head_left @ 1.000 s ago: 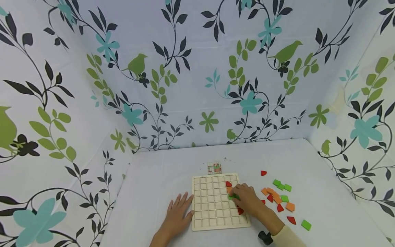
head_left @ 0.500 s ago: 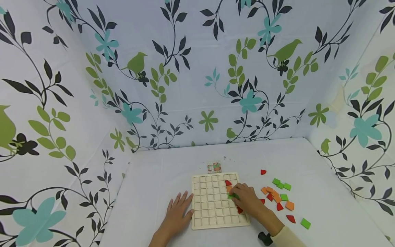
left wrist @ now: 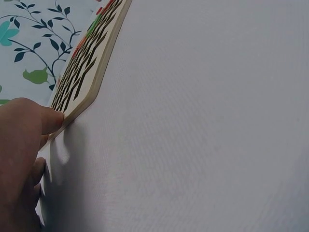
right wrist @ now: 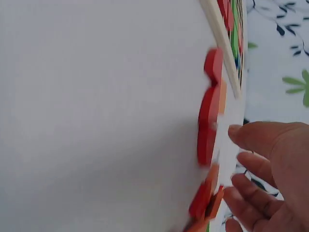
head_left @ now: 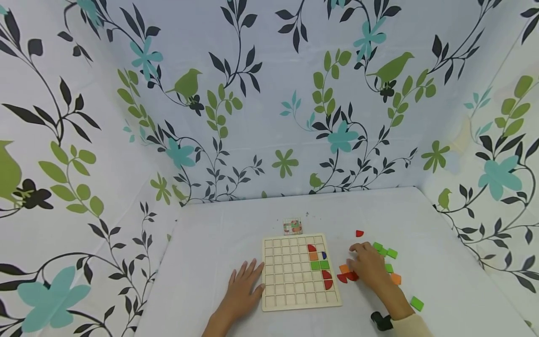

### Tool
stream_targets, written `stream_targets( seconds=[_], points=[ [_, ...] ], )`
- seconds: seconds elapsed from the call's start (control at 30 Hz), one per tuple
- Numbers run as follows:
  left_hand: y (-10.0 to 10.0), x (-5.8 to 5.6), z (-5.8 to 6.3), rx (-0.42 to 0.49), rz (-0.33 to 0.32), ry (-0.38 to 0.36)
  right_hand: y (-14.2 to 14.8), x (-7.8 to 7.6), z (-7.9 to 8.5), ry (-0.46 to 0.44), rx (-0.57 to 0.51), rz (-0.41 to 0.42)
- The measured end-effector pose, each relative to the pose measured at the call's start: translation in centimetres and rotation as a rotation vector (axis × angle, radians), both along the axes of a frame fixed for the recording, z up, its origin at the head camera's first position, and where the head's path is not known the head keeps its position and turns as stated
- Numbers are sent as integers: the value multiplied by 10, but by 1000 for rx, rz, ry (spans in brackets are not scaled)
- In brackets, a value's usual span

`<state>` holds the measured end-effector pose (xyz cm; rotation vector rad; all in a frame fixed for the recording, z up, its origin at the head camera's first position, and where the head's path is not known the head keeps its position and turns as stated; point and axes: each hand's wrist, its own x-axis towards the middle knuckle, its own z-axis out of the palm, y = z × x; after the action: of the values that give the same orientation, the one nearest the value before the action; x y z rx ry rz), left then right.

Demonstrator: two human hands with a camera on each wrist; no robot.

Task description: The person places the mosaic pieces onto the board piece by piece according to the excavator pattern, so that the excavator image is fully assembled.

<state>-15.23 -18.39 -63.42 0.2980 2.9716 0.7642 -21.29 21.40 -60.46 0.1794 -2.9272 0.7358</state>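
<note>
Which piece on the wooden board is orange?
On the wooden board, it's the orange square between the farthest red piece and the left green square; the other pieces there are red, green or blue.

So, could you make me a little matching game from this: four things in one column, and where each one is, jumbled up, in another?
Things:
1. Blue piece
2. Left fingers
3. Printed card
4. Right fingers

Places:
A. Beyond the far edge of the grid board
B. Close to the loose pieces
C. Just right of the orange square
D. At the grid board's left edge

Pairs: 1-C, 2-D, 3-A, 4-B
</note>
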Motion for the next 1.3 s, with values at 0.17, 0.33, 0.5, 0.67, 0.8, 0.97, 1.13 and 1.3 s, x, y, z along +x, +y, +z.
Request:
stream_targets(
  seconds=[0.17, 0.33, 0.5, 0.67, 0.8, 0.97, 1.13, 1.3],
  points=[
    [-1, -1, 1, -5, 0, 8, 23, -3, -1, 11, 15, -69],
    [-2, -1, 2, 0, 0, -2, 31, -7, -3, -26, 35, -38],
    [0, 0, 2, 9, -5, -4, 33, -9, -6, -49, -16, -10],
    [0, 0, 3, 7, -2, -6, 34, -9, -5, -70, -127, 15],
    [0, 0, 3, -3, 3, -9, 33, -9, -3, -79, -155, 23],
    [1, 1, 5, 4, 2, -14, 36, -12, -4, -97, -159, -10],
    [1, 1, 4, 8, 5, -17, 42, -14, -6, -84, -101, -100],
    [1, 0, 3, 6, 6, -13, 45, -14, -9, -68, -71, -131]
  ],
)
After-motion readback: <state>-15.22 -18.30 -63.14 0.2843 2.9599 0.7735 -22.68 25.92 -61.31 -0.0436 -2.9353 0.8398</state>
